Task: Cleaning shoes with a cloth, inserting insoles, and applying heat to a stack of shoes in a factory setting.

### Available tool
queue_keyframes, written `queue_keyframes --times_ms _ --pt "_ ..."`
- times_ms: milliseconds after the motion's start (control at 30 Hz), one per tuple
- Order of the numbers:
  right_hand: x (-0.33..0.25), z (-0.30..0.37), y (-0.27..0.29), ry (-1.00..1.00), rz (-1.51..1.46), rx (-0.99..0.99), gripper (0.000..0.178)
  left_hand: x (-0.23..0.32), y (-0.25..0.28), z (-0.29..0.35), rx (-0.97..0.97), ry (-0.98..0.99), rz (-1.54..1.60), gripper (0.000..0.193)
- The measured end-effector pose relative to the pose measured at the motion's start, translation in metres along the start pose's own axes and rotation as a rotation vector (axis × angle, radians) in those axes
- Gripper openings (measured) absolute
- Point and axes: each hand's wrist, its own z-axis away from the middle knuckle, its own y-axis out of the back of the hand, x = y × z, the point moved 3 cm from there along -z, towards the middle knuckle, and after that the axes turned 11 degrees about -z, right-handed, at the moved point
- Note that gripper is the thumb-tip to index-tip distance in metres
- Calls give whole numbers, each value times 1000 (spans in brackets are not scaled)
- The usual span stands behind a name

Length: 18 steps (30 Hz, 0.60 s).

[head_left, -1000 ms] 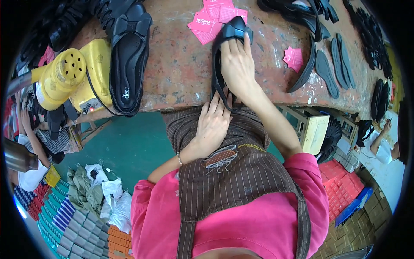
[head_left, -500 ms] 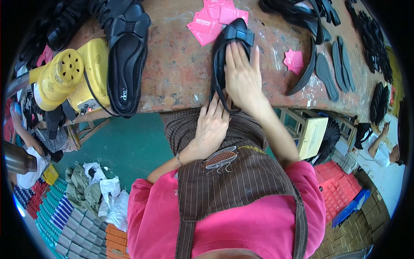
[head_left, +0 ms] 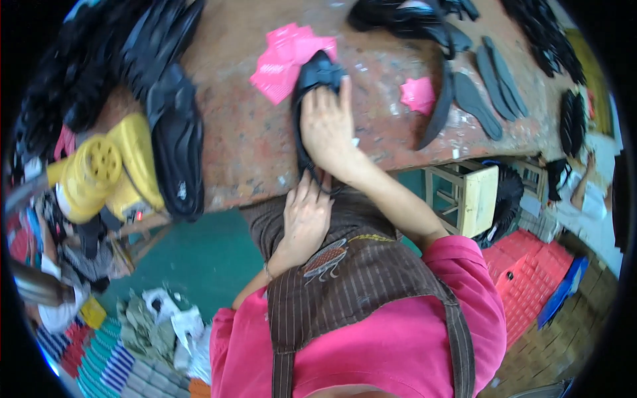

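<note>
A black shoe [head_left: 305,123] with a bow [head_left: 320,74] lies on the table, toe away from me and heel at the near edge. My right hand [head_left: 328,129] reaches into its opening, fingers stretched out flat toward the toe and thumb apart along the right side. The fingertips are hidden under the bow. At the heel, my left hand [head_left: 306,215] has its fingers closed on the shoe's back edge. The inside of the shoe is mostly covered by my right hand.
Pink cards [head_left: 288,60] lie by the toe, another pink card cluster [head_left: 417,95] to the right. Grey insoles [head_left: 476,106] and a curved black piece [head_left: 439,109] are beyond it. Left stand a black shoe [head_left: 178,139] and a yellow machine [head_left: 129,166].
The view has shifted and tilted, so the table appears turned and blurred. My right hand still reaches into the shoe, and my left hand stays at the heel.
</note>
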Motion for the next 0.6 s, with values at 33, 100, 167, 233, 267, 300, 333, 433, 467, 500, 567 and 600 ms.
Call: queue_keyframes --times_ms 33,100,167,233,267,300,333,433,467,500,567,600 --pt "1 -8 1 -23 -54 -121 25 2 0 1 -2 10 13 60" --pt "2 -22 -7 -2 -14 -305 27 2 4 -3 34 8 -2 72" --pt "1 -23 -4 48 57 -223 27 1 9 -5 2 5 -13 70" --pt "19 -15 9 120 -94 -119 22 2 21 -12 11 -13 42 63" --pt "29 -10 20 221 -259 -30 20 -2 35 -20 105 -81 147 40" --pt "39 -8 40 217 -247 -6 20 -12 45 -20 125 38 391 16" --pt "53 -3 64 116 -693 -156 23 -21 56 -19 206 227 476 22" --pt "106 12 113 -322 -971 -3 29 -58 86 -24 237 598 414 28" --pt "136 18 120 -421 -840 170 27 -60 83 -38 252 590 413 28" --pt "167 21 122 -515 -715 337 25 -61 75 -54 205 531 321 31" --pt "203 10 122 -581 -667 519 23 -64 56 -73 29 401 199 35" --pt "210 -4 126 -564 -679 531 23 -69 48 -76 4 392 157 30"
